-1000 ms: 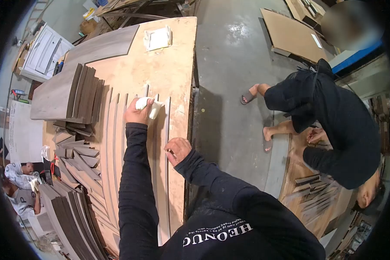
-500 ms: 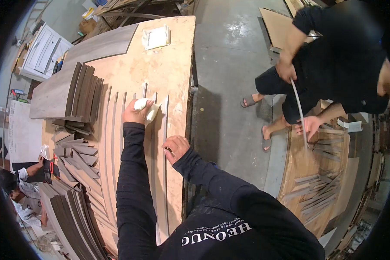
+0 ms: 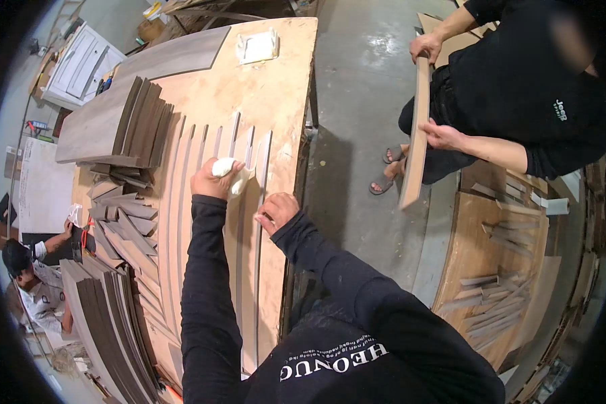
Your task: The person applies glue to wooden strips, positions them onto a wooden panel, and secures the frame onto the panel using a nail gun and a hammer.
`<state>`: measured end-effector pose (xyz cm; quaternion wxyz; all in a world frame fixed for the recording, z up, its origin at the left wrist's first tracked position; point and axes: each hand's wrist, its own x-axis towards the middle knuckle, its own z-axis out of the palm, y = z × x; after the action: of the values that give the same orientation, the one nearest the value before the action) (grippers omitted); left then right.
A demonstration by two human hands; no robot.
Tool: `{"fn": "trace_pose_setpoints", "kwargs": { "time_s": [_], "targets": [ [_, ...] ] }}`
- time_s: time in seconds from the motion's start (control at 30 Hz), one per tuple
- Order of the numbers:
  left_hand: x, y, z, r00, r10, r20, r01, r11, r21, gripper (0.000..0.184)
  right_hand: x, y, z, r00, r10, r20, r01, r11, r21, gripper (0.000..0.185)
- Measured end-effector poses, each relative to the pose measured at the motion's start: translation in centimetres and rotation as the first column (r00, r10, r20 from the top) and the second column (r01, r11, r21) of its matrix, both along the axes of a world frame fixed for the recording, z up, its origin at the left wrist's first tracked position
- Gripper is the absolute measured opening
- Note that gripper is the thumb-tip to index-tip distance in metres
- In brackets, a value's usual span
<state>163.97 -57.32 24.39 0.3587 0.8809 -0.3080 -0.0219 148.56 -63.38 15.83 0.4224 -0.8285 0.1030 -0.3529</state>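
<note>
The pale, rectangular wooden worktable point(image 3: 209, 94) is taken as the landmark. Above its surface, a soft-looking white object point(image 3: 237, 183) of unclear material is gripped by the left hand point(image 3: 209, 178), the fingers closed around it. Beneath and beside this hand, long, narrow grey-brown strips point(image 3: 235, 129) are laid roughly parallel along the table, with gaps between them. The right hand point(image 3: 281, 210) is placed near the table's right edge, its fingers curled at the outermost narrow strip point(image 3: 264, 176); whether that strip is pinched cannot be told.

At the table's far end, a small white rectangular tray point(image 3: 256, 47) is seen, with a large, flat grey panel point(image 3: 188, 50) to its left. On the table's left side are shown a stack of grey-brown panels point(image 3: 94, 128) and, nearer, a heap of short grey-brown pieces point(image 3: 129, 225).

To the right of the table, a long, pale brown board point(image 3: 417, 145) is held in both hands by a person in black point(image 3: 518, 87). Left of the table, a person in a patterned shirt point(image 3: 45, 289) is partly visible.
</note>
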Motion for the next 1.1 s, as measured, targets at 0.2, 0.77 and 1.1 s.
{"fn": "trace_pose_setpoints", "kwargs": {
  "time_s": [0.2, 0.77, 1.1],
  "targets": [
    [-2.4, 3.2, 0.2, 0.999, 0.005, -0.036, -0.005, 1.0, 0.0, 0.032, 0.4, -0.1, -0.9, 0.997, -0.021, 0.075, 0.03, 0.992, -0.119, 0.023],
    [-12.3, 16.7, 2.4, 0.995, 0.096, -0.038, -0.091, 0.991, 0.098, 0.031, -23.8, 3.2, -6.0, 0.844, 0.013, -0.536, 0.118, 0.971, 0.209, 0.023],
    [-17.7, 26.1, 2.0, 0.981, 0.187, -0.049, -0.18, 0.977, 0.118, 0.03, -37.2, 5.1, -16.9, 0.347, 0.034, -0.937, 0.461, 0.864, 0.201, 0.046]
  ]
}}
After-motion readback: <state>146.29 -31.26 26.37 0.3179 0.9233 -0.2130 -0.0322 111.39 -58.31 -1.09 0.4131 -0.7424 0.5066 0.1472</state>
